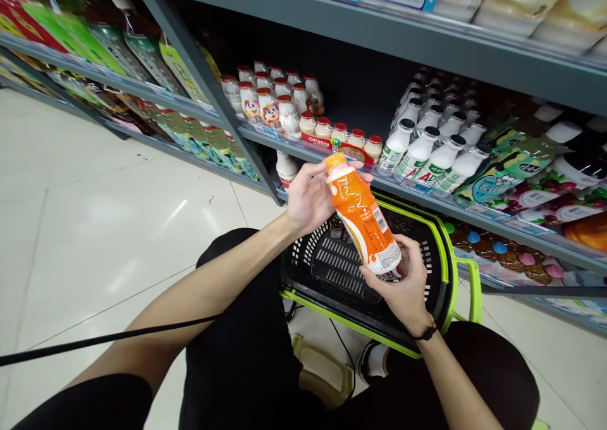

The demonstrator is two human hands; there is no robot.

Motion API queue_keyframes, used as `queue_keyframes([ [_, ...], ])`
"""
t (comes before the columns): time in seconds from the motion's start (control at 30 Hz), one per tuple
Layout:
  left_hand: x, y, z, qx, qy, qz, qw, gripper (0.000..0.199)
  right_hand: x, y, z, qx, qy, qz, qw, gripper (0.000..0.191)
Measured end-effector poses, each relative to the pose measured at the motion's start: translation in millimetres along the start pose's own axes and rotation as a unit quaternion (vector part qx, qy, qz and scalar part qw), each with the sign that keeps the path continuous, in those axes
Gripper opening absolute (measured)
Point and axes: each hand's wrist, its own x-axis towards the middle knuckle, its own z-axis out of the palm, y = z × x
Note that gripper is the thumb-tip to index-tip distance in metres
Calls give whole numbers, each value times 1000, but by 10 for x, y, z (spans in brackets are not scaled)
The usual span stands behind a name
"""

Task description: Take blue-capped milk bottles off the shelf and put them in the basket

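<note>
An orange and white drink bottle [363, 218] with an orange cap is held at a slant between both hands, above a black shopping basket [303, 278] with lime-green trim. My left hand [310, 199] grips it near the cap, thumb in front and fingers behind. Around the bottle's base curl the fingers of my right hand [403, 281], with a dark band on that wrist. Printed text and a barcode face me. Something small and dark lies in the basket, partly hidden by the bottle.
Ahead stands a grey shelf [332, 28] with small red-capped bottles [287, 117], white black-capped bottles [422, 152] and green drink packs [512, 164]. Tall green-labelled bottles [142, 44] fill the left bay. Pale floor tiles [95, 227] extend at left. A thin black cord [109, 338] crosses my left arm.
</note>
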Motion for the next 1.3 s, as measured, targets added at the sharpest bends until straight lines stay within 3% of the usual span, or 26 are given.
queue_keyframes([
  [0.17,35,-37,-53,30,-25,7,999,53,-1,-32,-4,-16,-31,5,999,62],
  [0.27,90,-14,-135,135,-66,-3,989,49,12,-16,-13,-64,-47,-7,997,65],
  [0.4,142,38,-297,334,-108,-28,936,49,114,90,-78,-164,-95,-5,982,65],
  [0.47,146,4,-351,412,-109,-64,902,46,196,158,-146,-213,-157,19,964,64],
  [0.6,89,-269,-278,549,-77,-94,827,50,331,260,-330,-317,-350,85,878,54],
  [0.67,37,-509,-172,607,-69,-100,785,54,360,309,-430,-337,-380,109,854,47],
  [0.7,13,-652,-119,641,-75,-101,757,53,367,340,-482,-340,-375,123,854,44],
  [0.77,-18,-972,-46,766,-128,-118,619,54,378,414,-599,-353,-348,154,855,40],
  [0.8,-20,-1141,-30,788,-141,-130,584,51,385,455,-664,-364,-331,172,853,38],
  [0.97,119,-1874,-117,822,-201,-209,490,35,441,607,-980,-405,-263,242,841,28],
  [1.07,256,-2123,-187,825,-205,-247,464,33,464,610,-1070,-401,-249,247,846,28],
  [1.13,318,-2229,-214,822,-200,-261,464,33,471,586,-1078,-388,-244,239,856,23],
  [1.23,337,-2368,-233,808,-199,-262,488,33,483,544,-1055,-372,-234,228,869,19],
  [1.3,314,-2465,-234,790,-203,-250,522,31,494,529,-1039,-363,-233,228,873,19],
])
